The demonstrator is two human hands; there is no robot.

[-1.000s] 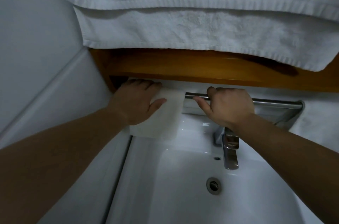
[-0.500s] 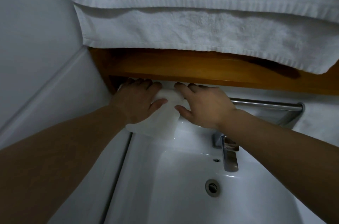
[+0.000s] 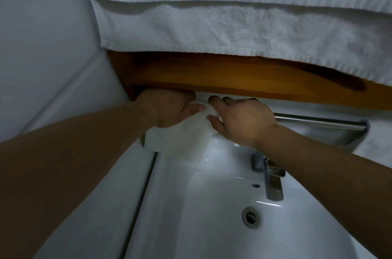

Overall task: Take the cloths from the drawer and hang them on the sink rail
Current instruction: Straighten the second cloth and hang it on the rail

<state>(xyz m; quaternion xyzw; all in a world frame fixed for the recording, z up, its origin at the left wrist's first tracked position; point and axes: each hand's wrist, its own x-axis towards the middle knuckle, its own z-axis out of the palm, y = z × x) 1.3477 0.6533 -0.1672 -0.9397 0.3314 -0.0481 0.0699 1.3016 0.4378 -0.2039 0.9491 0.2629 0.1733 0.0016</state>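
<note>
Head view: left of the tap (image 3: 272,180), the left hand (image 3: 167,110) is laid on a white cloth (image 3: 180,140), its thumb pressed against the fabric while the fingers are hidden under the wooden shelf (image 3: 233,80). The cloth is draped behind the sink (image 3: 212,227), up and left of the tap, where the rail (image 3: 318,122) is covered. Its right edge is pinched by the right hand (image 3: 244,123), thumb below and curled fingers above. Right of that hand, above the tap, the bare rail is seen. White towels (image 3: 233,25) are hung overhead.
</note>
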